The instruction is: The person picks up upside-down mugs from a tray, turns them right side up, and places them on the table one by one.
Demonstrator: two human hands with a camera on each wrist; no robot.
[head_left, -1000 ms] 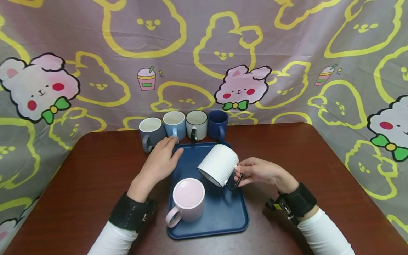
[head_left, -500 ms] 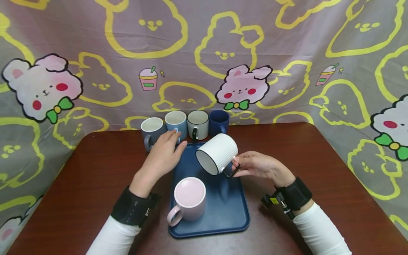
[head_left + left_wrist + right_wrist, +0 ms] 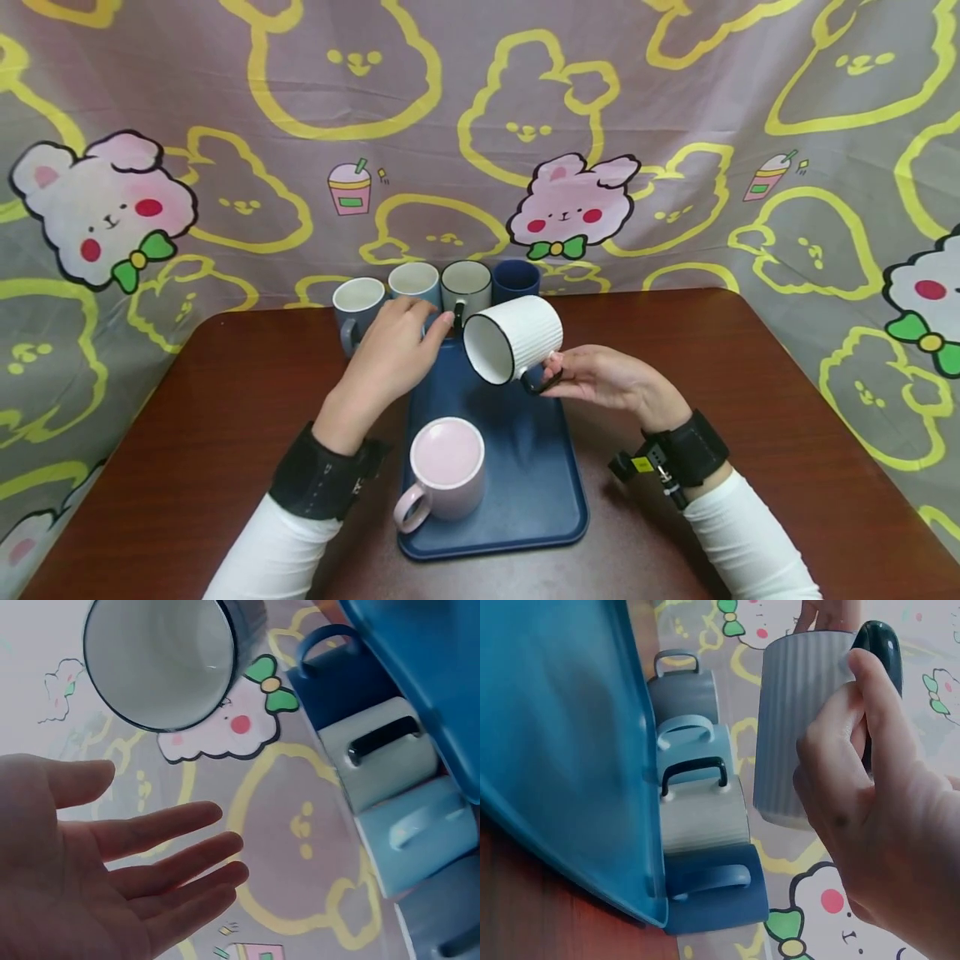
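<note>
My right hand [image 3: 607,379] grips the black handle [image 3: 883,660] of a white ribbed mug [image 3: 531,333]. The mug is in the air over the far part of a blue tray [image 3: 525,508], tilted on its side with its dark-rimmed mouth toward my left hand. My left hand [image 3: 390,350] hovers just left of that mouth, apart from it; the left wrist view shows its fingers [image 3: 172,825] extended and nothing in them. On the near left of the tray stands a pink mug [image 3: 459,492], its handle pointing toward the front left.
Behind the tray, several mugs stand in a row: a grey one [image 3: 354,304], a light blue one [image 3: 420,832], a white one with a black handle [image 3: 467,287] and a dark blue one [image 3: 516,279]. A patterned cloth [image 3: 435,167] hangs behind the brown table [image 3: 225,417].
My right hand has lifted the white ribbed mug up and away from me, turning its mouth further into view toward the left. My left hand has shifted slightly forward and right, nearer the mug's mouth.
</note>
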